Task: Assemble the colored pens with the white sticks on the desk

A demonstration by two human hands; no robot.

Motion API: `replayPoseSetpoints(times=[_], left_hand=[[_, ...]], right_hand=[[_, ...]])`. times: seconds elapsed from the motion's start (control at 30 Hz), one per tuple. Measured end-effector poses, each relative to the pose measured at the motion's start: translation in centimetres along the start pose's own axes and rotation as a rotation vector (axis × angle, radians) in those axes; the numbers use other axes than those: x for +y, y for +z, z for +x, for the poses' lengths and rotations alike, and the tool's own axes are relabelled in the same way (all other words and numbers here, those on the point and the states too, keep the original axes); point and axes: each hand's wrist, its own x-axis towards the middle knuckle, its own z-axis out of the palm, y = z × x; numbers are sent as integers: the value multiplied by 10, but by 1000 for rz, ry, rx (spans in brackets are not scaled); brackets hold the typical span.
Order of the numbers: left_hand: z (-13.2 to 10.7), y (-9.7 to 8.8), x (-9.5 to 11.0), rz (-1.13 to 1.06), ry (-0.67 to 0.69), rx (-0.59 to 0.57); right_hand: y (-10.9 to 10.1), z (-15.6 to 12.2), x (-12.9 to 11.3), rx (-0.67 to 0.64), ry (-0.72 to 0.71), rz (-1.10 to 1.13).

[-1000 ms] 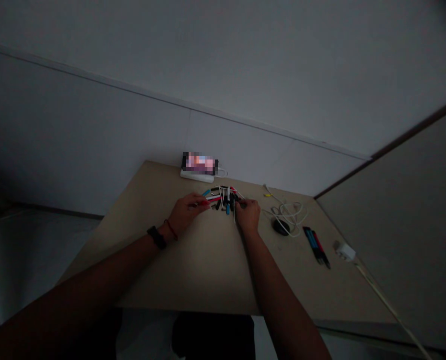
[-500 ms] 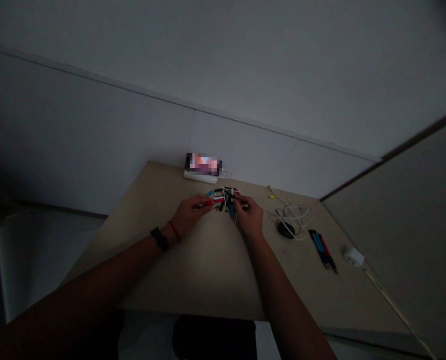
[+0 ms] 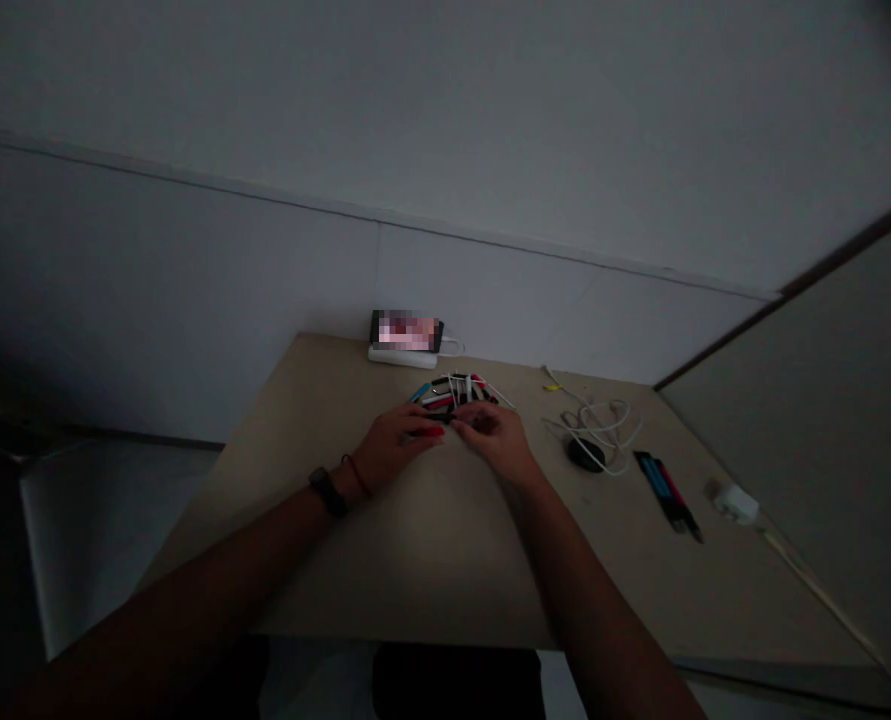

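Note:
My left hand (image 3: pixel 391 447) is closed, with a small red piece (image 3: pixel 433 432) showing at its fingertips; the kind of thing is too blurred to tell. Facing it, my right hand (image 3: pixel 499 442) pinches the end of a slim dark stick-like piece (image 3: pixel 439 417), which spans the gap between both hands. Just beyond the fingers lies a pile of slim pen-like items (image 3: pixel 464 388) in black, white and red, with thin white strands among them. A blue one (image 3: pixel 419 392) sticks out at the pile's left. My fingers hide the pile's near side.
A lit phone (image 3: pixel 406 331) leans on a white stand (image 3: pixel 402 357) by the wall. To the right lie a black mouse (image 3: pixel 586 456), a tangled white cable (image 3: pixel 619 428), blue, red and black slim items (image 3: pixel 666 490) and a white plug (image 3: pixel 736 503). All rest on the beige table (image 3: pixel 415 560).
Both hands have drawn back from the pile toward me, and the dark piece now shows between them. The red-and-white item earlier by my left fingers lies lower or among the pile. The view shifted slightly.

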Motion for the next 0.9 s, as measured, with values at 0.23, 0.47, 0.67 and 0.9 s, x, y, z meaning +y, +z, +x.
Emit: replayPoseSetpoints(times=[0.23,0.47,0.67,0.9], left_hand=[[1,-1,6,15,10,-38],[0,-1,8,59,-18,-73],[2,-2,8,53,-66,-26],[1,-2,10,53,-89,-22]], right_hand=[[-1,2,-1,-66,7,44],[-9,5,0,-34,29,-154],[-21,6,18,198,358,-661],[-19,6,27,83,477,-762]])
